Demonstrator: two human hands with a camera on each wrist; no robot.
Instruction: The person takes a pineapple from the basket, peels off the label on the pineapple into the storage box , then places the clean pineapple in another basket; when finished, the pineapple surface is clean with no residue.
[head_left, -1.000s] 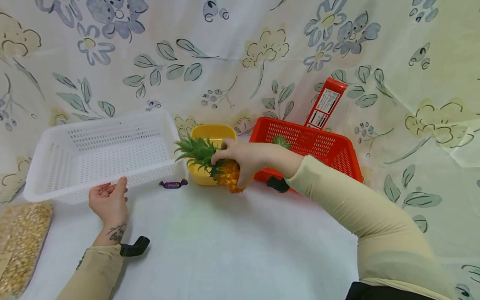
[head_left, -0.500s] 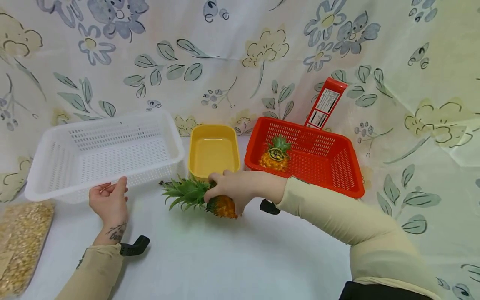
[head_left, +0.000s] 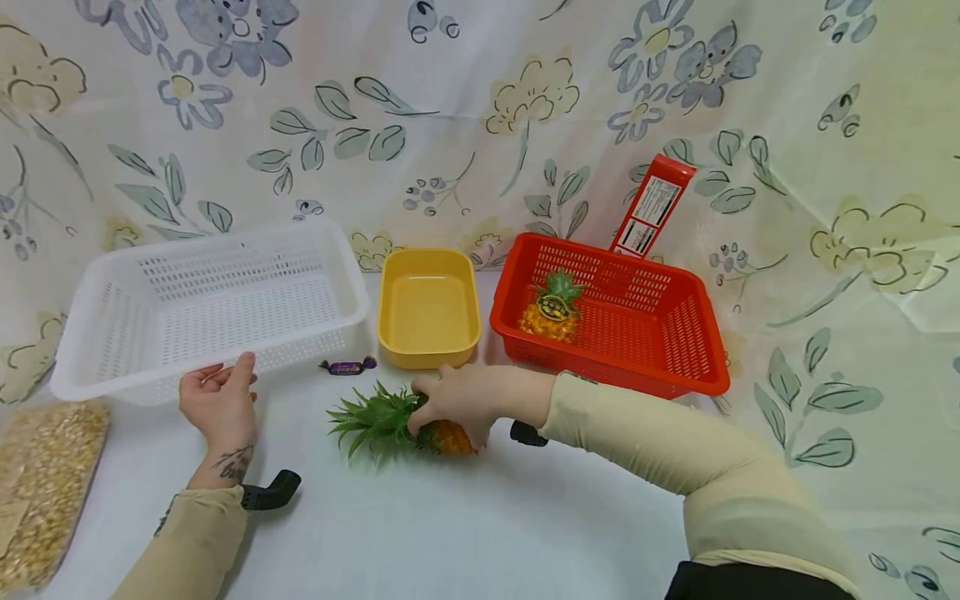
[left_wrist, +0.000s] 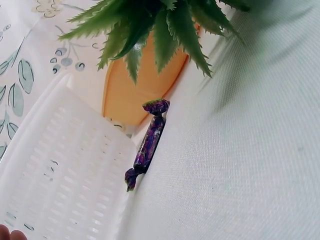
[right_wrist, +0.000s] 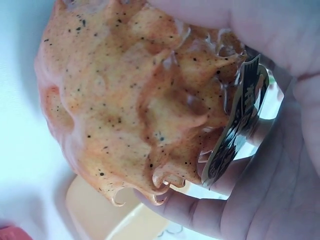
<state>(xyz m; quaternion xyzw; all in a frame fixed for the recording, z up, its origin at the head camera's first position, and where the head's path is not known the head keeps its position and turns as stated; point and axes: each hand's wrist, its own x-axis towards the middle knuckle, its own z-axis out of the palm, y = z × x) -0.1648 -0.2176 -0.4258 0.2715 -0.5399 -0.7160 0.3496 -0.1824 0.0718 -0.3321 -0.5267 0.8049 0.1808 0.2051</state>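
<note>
My right hand [head_left: 461,402] grips a toy-like pineapple [head_left: 452,437] from above, its green crown [head_left: 375,418] pointing left. In the right wrist view the fingers and thumb curl round the orange, black-speckled body [right_wrist: 125,100], beside a dark label [right_wrist: 234,120]. The palm covers part of the fruit in the head view. My left hand [head_left: 219,407] pinches the front rim of the white basket [head_left: 225,362]; only fingertips [left_wrist: 12,235] show in the left wrist view. A purple wrapped candy [head_left: 348,367] lies between the basket and the crown.
Behind the pineapple stands a yellow tub [head_left: 429,360]. The red basket [head_left: 611,367] at right holds another pineapple [head_left: 551,321]. A red box [head_left: 652,207] leans behind it. At far left lies a bag of corn kernels [head_left: 48,475].
My right hand has brought the pineapple toward me, from in front of the yellow tub down to the white cloth. The candy, briefly covered by the crown, shows again. My left hand stays put.
</note>
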